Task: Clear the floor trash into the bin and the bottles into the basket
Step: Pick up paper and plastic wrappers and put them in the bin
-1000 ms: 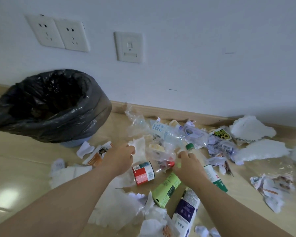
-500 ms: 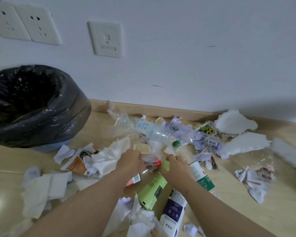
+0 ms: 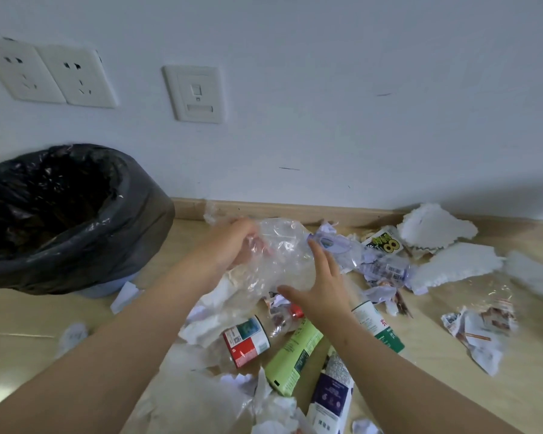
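Observation:
My left hand [image 3: 229, 249] grips a crumpled clear plastic bag [image 3: 279, 258], lifted above the floor litter. My right hand [image 3: 322, 285] touches the bag's right side with spread, straight fingers. Under the hands lie a clear bottle with a red and white label [image 3: 248, 338], a green tube [image 3: 297, 350], a bottle with a green and white label [image 3: 381, 328] and a purple and white pouch [image 3: 331, 394]. The bin [image 3: 69, 220], lined with a black bag, stands at the left against the wall. No basket shows in the view.
White tissues [image 3: 207, 321] and torn paper cover the wooden floor near me. White foam pieces [image 3: 436, 230] lie at the right by the baseboard. A crumpled wrapper [image 3: 480, 330] lies further right, and a clear bottle with a purple label [image 3: 380, 267] sits behind my right hand.
Both hands have risen from the pile. My left hand has lifted the clear plastic bag off the floor, and my right hand has opened against it.

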Motion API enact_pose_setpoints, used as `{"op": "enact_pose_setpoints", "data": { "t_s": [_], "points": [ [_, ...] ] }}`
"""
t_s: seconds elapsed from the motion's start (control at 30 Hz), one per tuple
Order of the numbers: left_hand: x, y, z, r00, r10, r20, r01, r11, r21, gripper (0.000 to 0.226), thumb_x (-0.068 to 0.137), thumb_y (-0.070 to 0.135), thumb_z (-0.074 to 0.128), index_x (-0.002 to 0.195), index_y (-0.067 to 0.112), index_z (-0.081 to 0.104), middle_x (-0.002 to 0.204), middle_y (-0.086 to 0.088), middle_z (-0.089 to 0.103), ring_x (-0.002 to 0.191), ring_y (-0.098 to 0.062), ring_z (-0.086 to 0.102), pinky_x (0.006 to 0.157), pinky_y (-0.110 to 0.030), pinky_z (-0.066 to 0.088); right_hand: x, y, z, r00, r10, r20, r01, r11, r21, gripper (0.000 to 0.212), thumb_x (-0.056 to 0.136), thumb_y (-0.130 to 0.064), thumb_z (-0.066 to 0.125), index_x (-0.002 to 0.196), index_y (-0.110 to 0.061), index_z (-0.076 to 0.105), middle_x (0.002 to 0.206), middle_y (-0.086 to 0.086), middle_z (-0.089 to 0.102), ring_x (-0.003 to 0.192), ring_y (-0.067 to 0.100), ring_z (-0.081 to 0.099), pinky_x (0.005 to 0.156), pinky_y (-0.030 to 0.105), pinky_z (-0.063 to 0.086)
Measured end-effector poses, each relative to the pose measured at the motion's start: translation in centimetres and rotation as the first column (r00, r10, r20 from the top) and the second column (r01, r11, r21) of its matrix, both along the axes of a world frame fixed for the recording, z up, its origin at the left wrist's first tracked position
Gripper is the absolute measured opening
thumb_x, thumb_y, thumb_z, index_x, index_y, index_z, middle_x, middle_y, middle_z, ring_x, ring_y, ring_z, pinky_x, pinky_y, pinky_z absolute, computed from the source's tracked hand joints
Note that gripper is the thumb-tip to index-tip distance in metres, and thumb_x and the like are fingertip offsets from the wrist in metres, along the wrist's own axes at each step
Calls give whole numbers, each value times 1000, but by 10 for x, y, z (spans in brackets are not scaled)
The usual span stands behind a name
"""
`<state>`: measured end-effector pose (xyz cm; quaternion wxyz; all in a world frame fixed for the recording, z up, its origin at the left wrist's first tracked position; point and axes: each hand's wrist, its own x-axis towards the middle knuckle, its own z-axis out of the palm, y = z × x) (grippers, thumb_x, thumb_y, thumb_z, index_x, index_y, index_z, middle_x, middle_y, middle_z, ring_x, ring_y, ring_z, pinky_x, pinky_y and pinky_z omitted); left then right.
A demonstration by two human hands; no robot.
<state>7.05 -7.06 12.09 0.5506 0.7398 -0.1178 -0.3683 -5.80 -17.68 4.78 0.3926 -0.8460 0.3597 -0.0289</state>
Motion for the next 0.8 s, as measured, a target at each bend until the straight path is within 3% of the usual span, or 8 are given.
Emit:
{"op": "enact_pose_setpoints", "data": {
  "t_s": [0.07,0.13,0.27,0.33,0.43,0.57,0.67,0.8],
  "points": [
    [2,2,9,983,31,-183,-55,990,-130,33,90,13,44,60,12,57,63,-9,59,54,-15,52,70,-30,38,11,2,1,998,-12,55,11,1000,27,60,82,-42,67,135,-35,40,155,-5,17,141,20,22,115,46,24],
    [7,4,12,960,43,-277,-110,966,-232,41,93,13,41,54,12,55,67,-15,52,59,-19,65,79,-35,44,17,6,2,995,-45,88,37,996,83,8,88,-35,62,92,-30,58,142,-1,42,131,20,38,109,42,33],
    [19,8,13,918,81,-389,-203,938,-283,21,91,13,48,75,10,61,86,-13,55,63,-18,64,72,-33,56,14,2,0,972,-221,83,183,928,324,19,94,-22,53,75,-18,51,77,-3,55,69,13,52,59,21,42],
    [26,9,7,919,139,-369,-240,940,-244,11,92,18,51,99,12,57,91,-6,60,66,-16,61,63,-29,56,9,-7,-6,935,-351,46,312,877,366,18,94,-14,48,76,-13,50,70,0,51,61,13,45,56,21,40],
    [31,9,-14,974,188,-128,-195,980,-49,10,95,26,50,103,24,55,105,2,55,92,-16,56,84,-36,50,0,-23,-19,839,-543,-17,510,777,369,18,91,-9,43,74,-7,49,72,9,53,61,20,43,59,29,38],
    [32,4,-56,972,70,225,-135,948,287,8,90,22,49,95,25,53,104,0,49,82,-16,50,69,-26,43,-8,-26,-30,779,-614,-123,606,691,394,14,90,-7,44,76,-8,46,75,15,55,60,23,46,54,28,38],
    [40,-3,-90,865,-406,296,132,752,646,37,78,34,44,112,33,59,148,-4,25,133,-29,30,110,-40,29,-6,-21,-35,824,-539,-174,557,714,424,17,92,-7,45,76,-10,47,75,12,50,60,21,46,54,28,38],
    [40,-16,-97,741,-616,267,211,591,778,43,87,33,48,127,45,51,156,7,-19,144,-35,-13,115,-52,5,1,-19,-37,893,-405,-197,450,789,418,19,94,-11,48,75,-13,48,82,10,54,72,22,49,67,33,46]
  ]
}}
